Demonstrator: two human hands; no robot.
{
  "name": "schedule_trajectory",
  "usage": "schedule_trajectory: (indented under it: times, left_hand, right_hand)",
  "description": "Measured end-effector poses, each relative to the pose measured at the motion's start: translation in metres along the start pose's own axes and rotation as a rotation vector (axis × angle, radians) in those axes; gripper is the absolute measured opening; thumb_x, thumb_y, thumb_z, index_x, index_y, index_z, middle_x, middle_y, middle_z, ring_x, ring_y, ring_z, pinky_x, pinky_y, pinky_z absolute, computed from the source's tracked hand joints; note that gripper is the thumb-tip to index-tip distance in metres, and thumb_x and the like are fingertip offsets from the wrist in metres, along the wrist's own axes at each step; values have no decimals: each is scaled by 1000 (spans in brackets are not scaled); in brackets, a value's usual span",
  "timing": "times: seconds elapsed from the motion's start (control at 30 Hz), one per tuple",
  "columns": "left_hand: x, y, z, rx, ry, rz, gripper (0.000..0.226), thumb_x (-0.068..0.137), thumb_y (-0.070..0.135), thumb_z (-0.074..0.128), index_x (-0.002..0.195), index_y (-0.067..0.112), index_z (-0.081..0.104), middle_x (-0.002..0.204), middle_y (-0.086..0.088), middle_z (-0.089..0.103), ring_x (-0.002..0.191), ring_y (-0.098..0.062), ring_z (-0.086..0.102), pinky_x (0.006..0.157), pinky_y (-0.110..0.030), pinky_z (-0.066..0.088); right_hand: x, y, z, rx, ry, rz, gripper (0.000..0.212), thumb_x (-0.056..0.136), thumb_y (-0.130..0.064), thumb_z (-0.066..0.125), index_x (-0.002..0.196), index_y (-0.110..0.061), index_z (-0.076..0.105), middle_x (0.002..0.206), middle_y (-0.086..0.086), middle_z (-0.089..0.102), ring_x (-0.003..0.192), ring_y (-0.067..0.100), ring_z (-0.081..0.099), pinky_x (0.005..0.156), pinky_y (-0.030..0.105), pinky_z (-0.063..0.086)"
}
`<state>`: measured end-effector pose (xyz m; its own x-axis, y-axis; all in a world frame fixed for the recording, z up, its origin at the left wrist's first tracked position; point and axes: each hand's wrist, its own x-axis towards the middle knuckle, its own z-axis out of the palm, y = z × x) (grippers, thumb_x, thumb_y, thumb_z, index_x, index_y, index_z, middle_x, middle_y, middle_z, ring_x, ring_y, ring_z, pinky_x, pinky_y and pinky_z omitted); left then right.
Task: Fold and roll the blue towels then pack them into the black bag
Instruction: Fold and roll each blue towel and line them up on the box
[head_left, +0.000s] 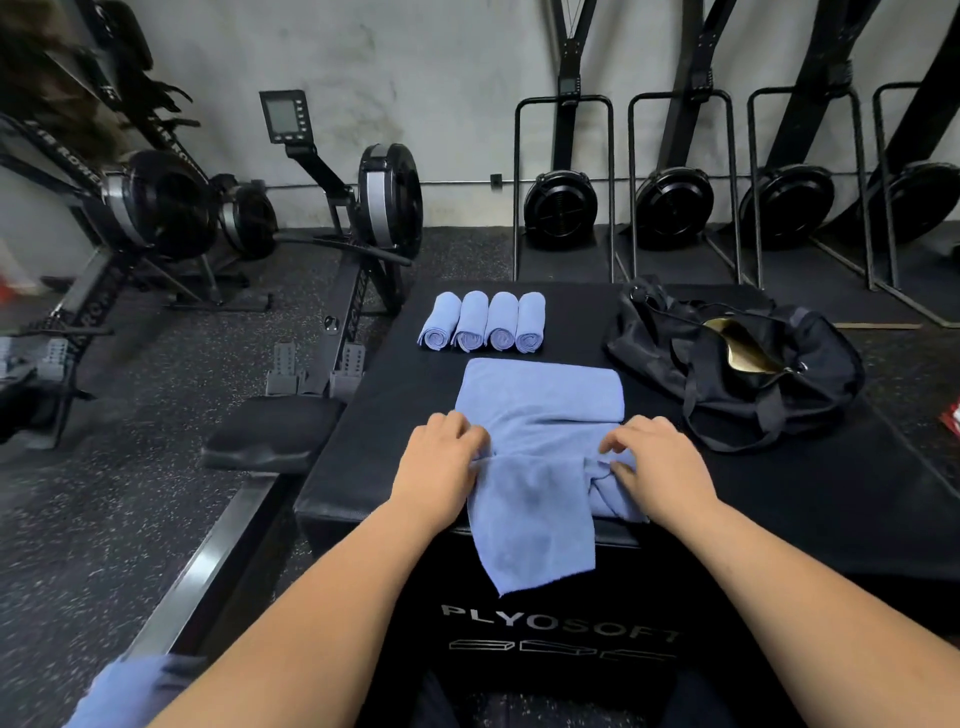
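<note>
Head view: left hand (441, 462) and right hand (660, 470) both pinch the half-folded blue cloth towel (540, 389); black fabric bag (727, 387) lies at two o'clock.

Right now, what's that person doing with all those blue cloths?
A person is folding a blue towel on a black padded box. The left hand and right hand both grip it near the front edge, where part of it hangs over. Four rolled towels lie in a row behind it. The black bag sits open on the right, and no towel shows inside.
</note>
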<state>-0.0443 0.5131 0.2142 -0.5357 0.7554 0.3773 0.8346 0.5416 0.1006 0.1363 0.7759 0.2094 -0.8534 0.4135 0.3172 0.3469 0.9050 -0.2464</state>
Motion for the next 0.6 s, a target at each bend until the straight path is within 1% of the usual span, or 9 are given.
schedule_trajectory:
  times: [0.07,0.13,0.17,0.2,0.27,0.33,0.37,0.5,0.6]
  left_hand:
    - [-4,3,5,37,27,204,28,76,11,69,97,30,65,101,7,54,91,-25,50,70,-35,29]
    - [-13,7,10,55,1,366,23,81,14,64,99,29,66,105,8,59,94,-23,56,75,-36,38]
    - [-17,8,13,39,-25,403,21,83,19,61,101,29,67,107,8,60,95,-22,59,79,-37,41]
    - [-22,7,14,9,-57,415,22,86,27,59,106,28,67,110,8,61,97,-22,60,84,-37,42]
    - [-28,4,15,-39,-125,409,34,90,48,59,117,30,66,119,7,57,103,-20,57,93,-37,43]
    - [-31,2,15,-46,-139,435,45,90,64,60,121,31,65,121,5,54,105,-20,52,95,-36,42]
    - [-31,1,16,-42,-125,457,45,90,66,61,120,32,65,121,4,53,104,-21,51,94,-36,42]
    - [-32,-1,24,-104,-49,443,32,94,61,66,107,32,70,116,5,55,100,-21,54,89,-35,42]
    - [-28,-3,26,-147,32,332,25,101,48,64,94,25,69,108,7,59,95,-22,57,83,-39,45]
  right_hand:
    - [-6,-2,7,12,-14,-119,24,77,-17,74,91,-36,72,94,-14,64,86,20,54,69,40,51]
    - [-13,-5,9,-10,-57,-242,22,80,-28,67,98,-38,73,96,-16,65,89,19,57,70,40,51]
    - [-17,-5,10,-27,-76,-273,23,82,-35,65,103,-38,72,99,-17,65,92,17,58,71,39,49]
    - [-19,-5,10,-35,-89,-285,26,84,-43,63,108,-39,72,101,-18,64,94,16,57,72,37,48]
    - [-22,-4,11,-45,-89,-287,30,86,-55,60,111,-42,71,102,-20,62,94,14,54,73,34,44]
    - [-20,0,14,-58,-69,-276,27,88,-60,62,107,-43,71,99,-21,62,93,13,50,73,35,43]
    - [-18,0,15,-52,-59,-260,24,89,-60,63,103,-43,72,96,-21,62,93,12,49,73,36,43]
    - [-9,-1,14,36,5,-151,14,91,-53,68,89,-39,71,87,-21,62,88,12,48,73,39,43]
    - [-3,5,11,91,48,-20,11,92,-43,72,84,-35,69,86,-18,62,89,16,50,76,41,44]
